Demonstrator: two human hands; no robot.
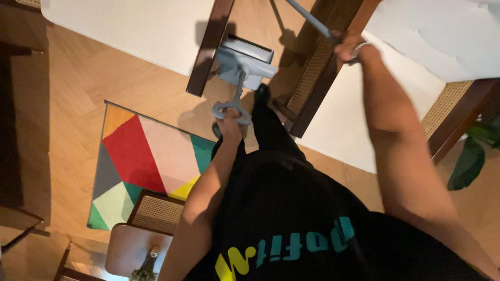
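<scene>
While the grey dustpan is held low by the left hand, closed round its looped handle, a grey pole is gripped higher by the right hand. Pan lies just ahead of the left hand, beside a dark chair leg. Pole runs up-left. Pan contents cannot be seen.

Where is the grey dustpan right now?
In the head view, upper centre: the dustpan hangs from the left hand by its handle, beside a dark table leg.
</scene>
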